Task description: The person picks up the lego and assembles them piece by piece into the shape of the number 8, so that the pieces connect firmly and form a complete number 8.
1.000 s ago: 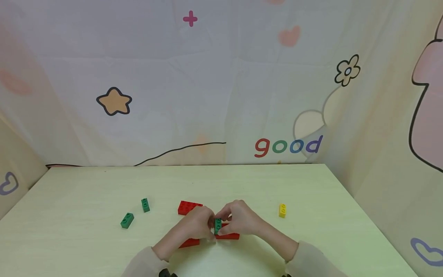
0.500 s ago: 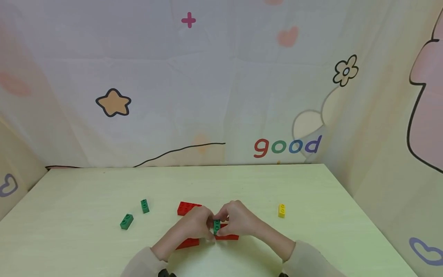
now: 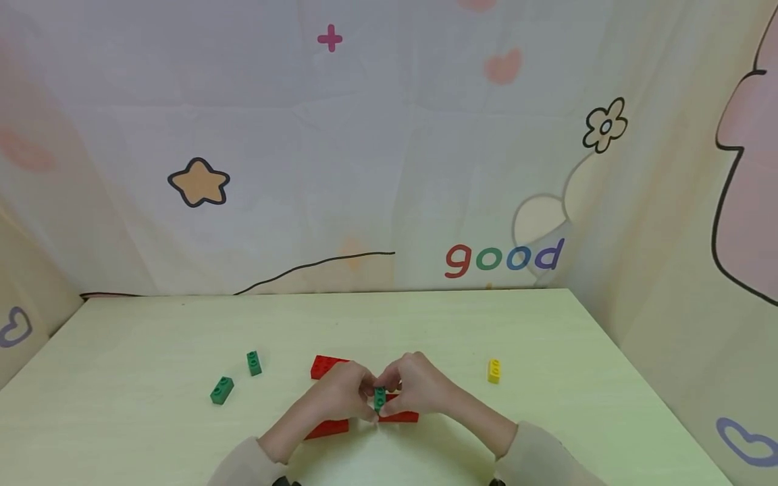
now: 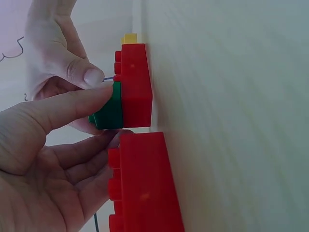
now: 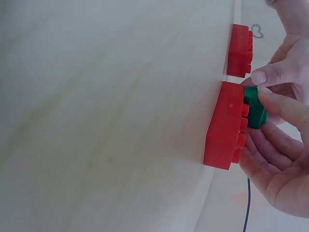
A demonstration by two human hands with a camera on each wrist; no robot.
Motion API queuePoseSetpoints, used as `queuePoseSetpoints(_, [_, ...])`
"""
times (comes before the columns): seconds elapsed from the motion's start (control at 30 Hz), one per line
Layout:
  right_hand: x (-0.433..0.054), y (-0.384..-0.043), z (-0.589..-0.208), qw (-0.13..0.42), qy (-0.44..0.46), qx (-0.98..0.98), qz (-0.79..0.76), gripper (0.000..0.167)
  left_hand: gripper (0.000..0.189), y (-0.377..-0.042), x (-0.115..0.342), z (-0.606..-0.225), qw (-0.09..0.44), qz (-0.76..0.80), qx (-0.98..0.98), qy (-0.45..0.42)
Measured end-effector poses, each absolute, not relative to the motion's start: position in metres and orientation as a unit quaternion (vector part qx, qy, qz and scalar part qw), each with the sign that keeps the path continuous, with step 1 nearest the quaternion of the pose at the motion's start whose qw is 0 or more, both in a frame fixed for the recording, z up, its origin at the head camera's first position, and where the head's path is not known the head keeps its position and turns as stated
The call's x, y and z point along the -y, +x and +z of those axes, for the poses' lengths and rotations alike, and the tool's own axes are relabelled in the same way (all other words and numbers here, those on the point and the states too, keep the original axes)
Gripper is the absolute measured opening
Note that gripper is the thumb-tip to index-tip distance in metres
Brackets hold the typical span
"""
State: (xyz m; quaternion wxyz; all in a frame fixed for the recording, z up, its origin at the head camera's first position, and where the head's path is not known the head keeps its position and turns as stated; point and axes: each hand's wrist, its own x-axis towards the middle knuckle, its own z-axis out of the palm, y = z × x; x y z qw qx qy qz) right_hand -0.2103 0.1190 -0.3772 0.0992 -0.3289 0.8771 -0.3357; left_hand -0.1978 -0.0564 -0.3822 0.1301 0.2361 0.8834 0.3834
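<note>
Near the front middle of the table, a green two-stud toy brick (image 3: 379, 399) sits across the left end of a long red brick (image 3: 401, 418), flush against its studs in the wrist views. My left hand (image 3: 348, 393) pinches this green brick from the left, its thumb (image 4: 91, 104) along the near side. From the right, my right hand (image 3: 419, 383) pinches the same brick, thumb (image 5: 285, 104) at its front and fingers behind. Part of the red brick is hidden by the right hand. A second red brick (image 4: 147, 181) lies just left of it, partly under the left forearm.
Another red brick (image 3: 327, 366) lies behind the left hand. Two green bricks (image 3: 222, 390) rest farther left, one behind the other. A yellow brick (image 3: 494, 370) stands off to the right. A printed curtain (image 3: 365, 169) hangs behind the table.
The head view has tilted slightly, so the scene sits a little lower. Both hands stay on the green brick, with barely any movement of their own.
</note>
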Motion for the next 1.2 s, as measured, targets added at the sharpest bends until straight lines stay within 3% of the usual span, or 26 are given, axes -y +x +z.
queuePoseSetpoints(0.23, [-0.125,-0.21,-0.374,0.123,-0.316,-0.869,-0.362,0.032,0.039,-0.195,0.061,-0.382,0.119,0.378,-0.888,0.233])
queuePoseSetpoints(0.57, [-0.153,-0.216,-0.372,0.144,-0.291,-0.86,-0.394,0.037,0.037,-0.191,0.06,-0.381,0.098,0.376,-0.892,0.232])
queuePoseSetpoints(1.2, [-0.223,-0.229,-0.372,0.085,-0.227,-0.881,-0.406,0.046,0.029,-0.19,0.058,-0.381,0.077,0.362,-0.9,0.229])
